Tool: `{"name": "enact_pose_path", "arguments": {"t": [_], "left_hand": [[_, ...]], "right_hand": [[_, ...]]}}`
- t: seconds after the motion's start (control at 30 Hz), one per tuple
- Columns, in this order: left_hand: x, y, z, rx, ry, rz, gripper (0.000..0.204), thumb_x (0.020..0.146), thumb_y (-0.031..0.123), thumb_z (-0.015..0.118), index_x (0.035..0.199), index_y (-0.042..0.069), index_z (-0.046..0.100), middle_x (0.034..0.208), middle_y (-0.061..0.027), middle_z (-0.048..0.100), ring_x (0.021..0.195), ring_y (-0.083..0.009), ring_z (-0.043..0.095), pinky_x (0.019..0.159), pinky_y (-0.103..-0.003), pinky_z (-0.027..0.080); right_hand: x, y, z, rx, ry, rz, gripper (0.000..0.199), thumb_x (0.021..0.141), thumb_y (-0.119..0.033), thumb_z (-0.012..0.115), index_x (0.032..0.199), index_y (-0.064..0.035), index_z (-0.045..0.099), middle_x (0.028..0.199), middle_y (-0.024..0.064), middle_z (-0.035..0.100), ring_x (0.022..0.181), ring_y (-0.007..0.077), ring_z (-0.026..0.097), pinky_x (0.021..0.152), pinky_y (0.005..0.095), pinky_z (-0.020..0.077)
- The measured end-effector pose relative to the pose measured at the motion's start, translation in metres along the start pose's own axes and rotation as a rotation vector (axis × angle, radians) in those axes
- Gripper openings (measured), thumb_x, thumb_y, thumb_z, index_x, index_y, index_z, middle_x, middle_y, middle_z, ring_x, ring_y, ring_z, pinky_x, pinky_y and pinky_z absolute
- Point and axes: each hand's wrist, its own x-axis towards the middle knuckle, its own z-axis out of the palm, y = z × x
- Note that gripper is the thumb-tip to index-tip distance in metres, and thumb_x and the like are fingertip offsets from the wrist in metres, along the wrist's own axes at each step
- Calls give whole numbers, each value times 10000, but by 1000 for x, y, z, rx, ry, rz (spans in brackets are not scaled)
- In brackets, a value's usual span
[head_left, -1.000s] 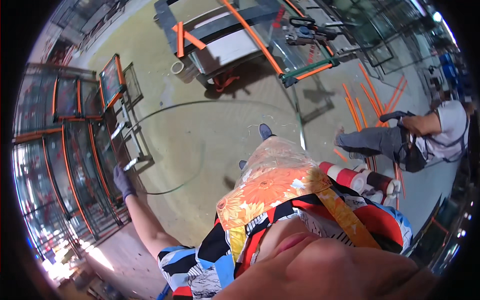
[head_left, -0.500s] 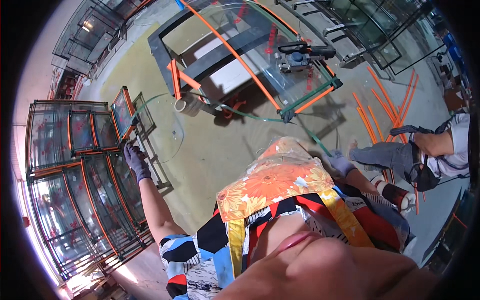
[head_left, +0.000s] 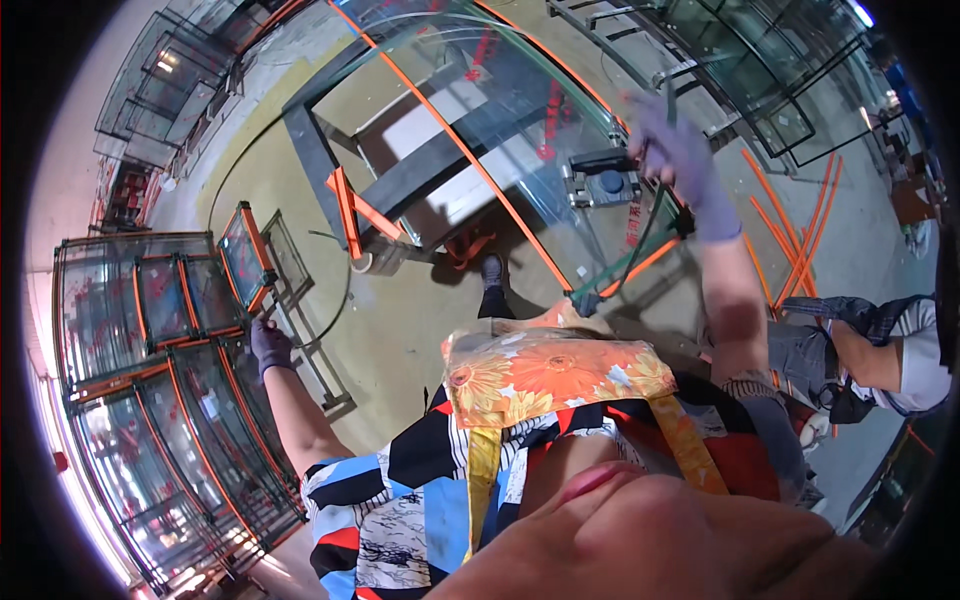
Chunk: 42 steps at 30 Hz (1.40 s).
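Left purple-gloved hand [head_left: 271,346]: was half-curled, left; couldn't tell hold.
Right purple-gloved hand [head_left: 682,165]: was half-curled, far right; couldn't tell hold.
Thin dark strap [head_left: 651,222]: ran beside right hand.
Black-and-blue tool [head_left: 606,187]: sat on clear glass pane [head_left: 505,115].

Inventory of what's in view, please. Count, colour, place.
Large glass pane: 1, clear with orange edging, top centre
Table frame: 1, dark, under the pane
Hand tool: 1, black and grey, on the pane
Strap: count unclear, dark, beside right hand
Short strips: 2, orange, table's left corner
Stacked panes: several, orange and dark edges, left
Small pane: 1, orange-edged, by the stack
Long strips: several, orange, floor right
Co-worker: 1, white top, far right
Apron: 1, orange floral, on wearer
Left hand: 1, purple-grey glove, near small pane
Right hand: 1, purple-grey glove, beside tool
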Motion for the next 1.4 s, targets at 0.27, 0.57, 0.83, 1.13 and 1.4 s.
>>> {"name": "enact_pose_path", "arguments": {"t": [0.27, 0.57, 0.83, 1.13, 1.4], "left_hand": [[-7, -18, 237, 353, -662, -73, 266, 892, 331, 470, 1050, 127, 532, 624, 47, 458, 405, -40, 322, 369, -169, 260], [33, -41, 281, 16, -651, -201, 306, 875, 345, 510, 1023, 78, 488, 639, 9, 474, 451, -75, 433, 390, -199, 362], [49, -10, 297, -273, -613, -88, 284, 891, 347, 484, 1083, 139, 457, 670, 7, 468, 476, -77, 422, 391, -199, 353], [-10, 29, 260, -200, -511, 164, 350, 902, 350, 453, 1176, 136, 415, 697, 29, 456, 467, -48, 375, 394, -183, 295], [-75, -5, 302, 58, -553, 201, 318, 919, 327, 426, 1175, 140, 450, 755, 33, 477, 510, -36, 364, 448, -163, 291]], "right_hand": [[211, 114, -77, -653, 338, 460, 424, 816, -371, 534, 1133, -90, 553, 887, 42, 590, 767, 102, 537, 654, 253, 447], [255, 242, -100, -1015, 199, 609, 397, 840, -355, 483, 1143, -111, 564, 816, 73, 595, 573, 148, 534, 516, 266, 449], [228, 175, 41, -410, -380, 615, 430, 838, -344, 523, 1237, -185, 501, 735, -27, 540, 512, 17, 436, 459, 163, 372], [150, 142, 115, -450, -882, 532, 453, 828, -341, 513, 1232, -138, 503, 738, -31, 503, 630, 58, 455, 577, 188, 392], [112, 101, 97, -573, -580, 433, 554, 830, -472, 511, 1295, -188, 411, 1198, 84, 493, 876, 217, 535, 810, 316, 450]]}}
